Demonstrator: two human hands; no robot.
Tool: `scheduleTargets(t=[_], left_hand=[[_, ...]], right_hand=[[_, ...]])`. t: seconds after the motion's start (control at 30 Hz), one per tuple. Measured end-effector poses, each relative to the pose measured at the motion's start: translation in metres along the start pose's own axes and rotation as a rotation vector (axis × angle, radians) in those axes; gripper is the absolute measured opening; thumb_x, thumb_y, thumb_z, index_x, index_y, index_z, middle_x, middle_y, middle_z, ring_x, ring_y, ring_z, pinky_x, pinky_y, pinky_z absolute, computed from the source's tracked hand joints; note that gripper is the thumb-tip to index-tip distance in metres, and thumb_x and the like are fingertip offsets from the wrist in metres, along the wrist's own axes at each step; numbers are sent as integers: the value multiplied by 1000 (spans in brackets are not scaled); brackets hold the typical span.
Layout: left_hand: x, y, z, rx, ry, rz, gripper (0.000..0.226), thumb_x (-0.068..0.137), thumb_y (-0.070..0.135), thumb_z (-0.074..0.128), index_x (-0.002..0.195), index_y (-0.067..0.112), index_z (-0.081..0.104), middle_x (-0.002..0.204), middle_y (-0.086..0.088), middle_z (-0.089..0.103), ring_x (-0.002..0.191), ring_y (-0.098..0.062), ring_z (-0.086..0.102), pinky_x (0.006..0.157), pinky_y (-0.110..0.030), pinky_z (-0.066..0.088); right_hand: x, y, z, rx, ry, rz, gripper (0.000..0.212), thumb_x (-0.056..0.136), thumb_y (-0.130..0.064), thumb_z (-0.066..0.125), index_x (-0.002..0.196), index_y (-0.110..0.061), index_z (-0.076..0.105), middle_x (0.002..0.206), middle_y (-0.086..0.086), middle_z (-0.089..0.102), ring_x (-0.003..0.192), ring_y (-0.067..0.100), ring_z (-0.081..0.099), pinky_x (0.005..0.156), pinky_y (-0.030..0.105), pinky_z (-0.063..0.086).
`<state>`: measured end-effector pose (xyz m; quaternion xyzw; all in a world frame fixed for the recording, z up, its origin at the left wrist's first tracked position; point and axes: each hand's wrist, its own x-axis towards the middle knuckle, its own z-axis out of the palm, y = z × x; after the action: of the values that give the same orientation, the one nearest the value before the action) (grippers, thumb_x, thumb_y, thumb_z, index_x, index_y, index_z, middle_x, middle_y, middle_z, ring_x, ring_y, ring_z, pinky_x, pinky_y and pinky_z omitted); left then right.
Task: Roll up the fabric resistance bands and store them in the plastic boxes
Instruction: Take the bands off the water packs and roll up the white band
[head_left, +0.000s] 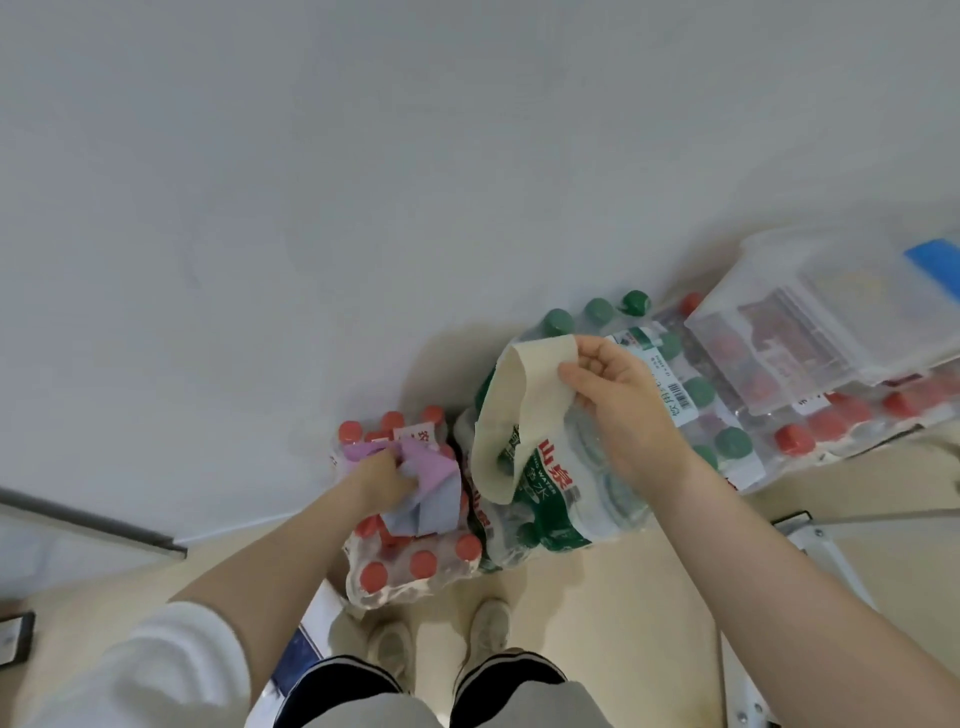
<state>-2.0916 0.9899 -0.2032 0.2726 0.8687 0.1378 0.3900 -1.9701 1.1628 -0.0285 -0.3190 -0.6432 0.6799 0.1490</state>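
A cream fabric band (511, 410) hangs as an open loop from my right hand (618, 405), which pinches its upper end above a green-capped water pack. My left hand (384, 480) grips a bunch of pink and pale blue fabric bands (423, 486) lying on a red-capped bottle pack. Clear plastic boxes (810, 332) are stacked at the right on top of more bottle packs; one holds something blue (935, 262).
Shrink-wrapped packs of red-capped bottles (410, 561) and green-capped bottles (571, 499) stand on the floor against a white wall (363, 182). My feet (441, 634) are just in front of them. A metal frame (821, 540) stands at the right, and a dark phone-like object (15, 639) lies at the far left.
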Motion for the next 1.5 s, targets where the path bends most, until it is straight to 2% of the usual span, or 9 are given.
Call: scheduleTargets(t=[0.2, 0.3, 0.37, 0.47, 0.63, 0.8, 1.0, 1.27, 1.5], left_hand=[[-36, 33, -54, 138, 113, 203, 32, 95, 23, 39, 108, 4, 62, 114, -9, 63, 93, -22, 55, 84, -31, 42], [-73, 75, -89, -375, 202, 434, 21, 92, 27, 51, 110, 19, 57, 107, 8, 62, 93, -4, 59, 79, -15, 46], [-95, 102, -101, -525, 129, 604, 41, 85, 26, 63, 122, 29, 46, 106, 15, 60, 96, 6, 57, 80, -8, 44], [-113, 126, -95, -499, 220, 720, 72, 74, 18, 74, 131, 30, 31, 92, 19, 62, 86, 8, 60, 83, -6, 44], [-135, 155, -96, -460, 544, 873, 49, 80, 5, 66, 115, 31, 44, 75, 15, 58, 78, -9, 59, 76, -14, 47], [-148, 186, -125, -516, 667, 885, 18, 81, 10, 66, 88, 26, 62, 71, 17, 59, 65, 6, 56, 70, -13, 47], [-163, 219, -135, -744, 644, 807, 19, 82, 4, 64, 73, 21, 65, 66, 6, 64, 58, -6, 60, 68, -25, 55], [-191, 247, -101, -555, 652, 726, 21, 87, 19, 60, 69, 29, 60, 74, 12, 57, 69, -1, 52, 70, -19, 41], [-232, 286, -67, -917, 550, 717, 22, 92, 13, 52, 72, 12, 62, 53, 7, 62, 50, -9, 56, 49, -18, 48]], right_hand=[[-14, -14, -7, -75, 6, -109, 25, 86, 4, 55, 98, -15, 64, 85, -5, 70, 83, 12, 65, 79, 27, 55], [-19, -24, -4, -40, 83, -149, 21, 82, 4, 60, 87, -16, 59, 68, -10, 66, 70, 7, 64, 66, 20, 56], [-21, -32, -3, 89, 129, -156, 25, 81, 6, 61, 86, -16, 52, 64, -7, 64, 63, 7, 62, 58, 20, 54], [-22, -45, -7, 206, 182, -173, 23, 83, 5, 59, 84, -15, 48, 65, -2, 59, 59, 8, 58, 57, 20, 50], [-19, -62, -21, 180, 152, -153, 11, 86, -5, 59, 76, -10, 61, 68, 3, 57, 58, 10, 53, 56, 19, 46], [-29, -76, -36, 6, 34, -234, 32, 89, -36, 53, 80, -10, 70, 77, 6, 66, 72, 16, 58, 71, 28, 47], [-53, -87, -52, -191, -27, -525, 13, 84, -8, 62, 88, -21, 65, 84, -5, 66, 80, 11, 61, 77, 32, 51], [-72, -89, -89, 15, -75, -472, 17, 85, -3, 60, 74, -15, 58, 53, -10, 57, 50, 6, 51, 47, 19, 41], [-97, -88, -136, 271, -375, -397, 25, 78, -33, 65, 89, -11, 61, 78, 3, 65, 69, 16, 57, 63, 25, 46]])
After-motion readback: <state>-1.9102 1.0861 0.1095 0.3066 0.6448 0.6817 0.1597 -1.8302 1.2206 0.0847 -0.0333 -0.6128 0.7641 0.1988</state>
